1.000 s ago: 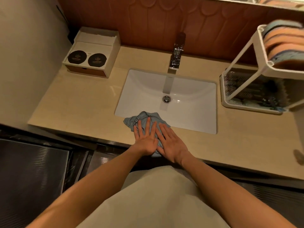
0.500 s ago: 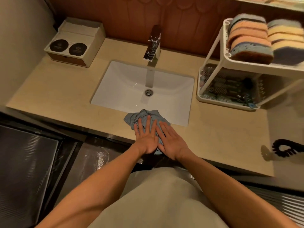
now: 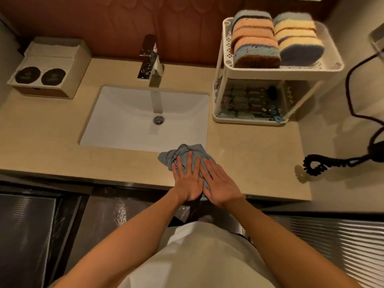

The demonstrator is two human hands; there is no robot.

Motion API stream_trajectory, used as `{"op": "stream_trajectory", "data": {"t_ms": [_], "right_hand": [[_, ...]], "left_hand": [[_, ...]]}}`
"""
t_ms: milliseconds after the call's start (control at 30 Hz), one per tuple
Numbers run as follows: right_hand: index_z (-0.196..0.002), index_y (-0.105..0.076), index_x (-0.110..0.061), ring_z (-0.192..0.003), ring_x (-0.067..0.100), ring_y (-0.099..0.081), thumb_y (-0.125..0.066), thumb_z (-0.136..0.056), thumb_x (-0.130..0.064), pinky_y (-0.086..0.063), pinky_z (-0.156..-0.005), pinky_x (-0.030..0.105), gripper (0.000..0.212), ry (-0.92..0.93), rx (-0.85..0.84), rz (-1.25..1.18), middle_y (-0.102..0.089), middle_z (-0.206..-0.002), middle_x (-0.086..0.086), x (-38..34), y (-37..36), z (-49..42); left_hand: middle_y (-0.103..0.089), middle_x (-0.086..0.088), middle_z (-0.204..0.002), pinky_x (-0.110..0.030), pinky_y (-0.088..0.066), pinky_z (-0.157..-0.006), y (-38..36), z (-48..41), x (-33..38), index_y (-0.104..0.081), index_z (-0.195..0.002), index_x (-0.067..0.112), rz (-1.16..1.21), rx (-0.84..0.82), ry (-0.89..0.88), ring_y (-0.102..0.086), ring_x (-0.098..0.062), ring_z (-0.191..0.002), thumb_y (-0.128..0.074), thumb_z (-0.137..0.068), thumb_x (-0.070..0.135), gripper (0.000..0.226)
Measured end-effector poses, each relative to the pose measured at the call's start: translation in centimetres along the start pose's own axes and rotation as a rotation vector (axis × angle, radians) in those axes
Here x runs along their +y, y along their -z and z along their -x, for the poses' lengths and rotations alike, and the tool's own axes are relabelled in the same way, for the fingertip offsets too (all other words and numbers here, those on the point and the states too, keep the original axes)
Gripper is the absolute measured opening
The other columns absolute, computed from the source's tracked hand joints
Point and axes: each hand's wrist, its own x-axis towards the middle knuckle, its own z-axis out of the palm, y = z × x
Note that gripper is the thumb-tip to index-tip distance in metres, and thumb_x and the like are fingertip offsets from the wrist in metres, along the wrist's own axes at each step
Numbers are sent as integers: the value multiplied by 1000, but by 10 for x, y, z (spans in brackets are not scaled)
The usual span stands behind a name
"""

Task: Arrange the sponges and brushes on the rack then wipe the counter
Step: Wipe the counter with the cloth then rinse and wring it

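Late stage of the task: the sponges stand in two rows on the upper tier of the white rack at far right, and what appear to be brushes lie in its lower tier, so the arranging looks complete. The left hand and right hand press flat, fingers straight and spread, side by side on a crumpled blue-grey cloth on the near strip of counter, at the near right corner of the sink. Wiping appears under way, with most of the counter probably left to cover.
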Motion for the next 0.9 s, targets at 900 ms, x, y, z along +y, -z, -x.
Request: {"op": "stream_trajectory", "data": {"t_ms": [900], "right_hand": [[-156, -27, -6, -153, 25, -19, -51, -95, -22, -28, -122, 42, 68, -101, 194, -133, -24, -164, 12, 53, 7, 29]], "left_hand": [[51, -8, -145, -61, 25, -113, -9, -29, 72, 34, -147, 21, 55, 0, -25, 40, -45, -140, -19, -100, 40, 74]]}}
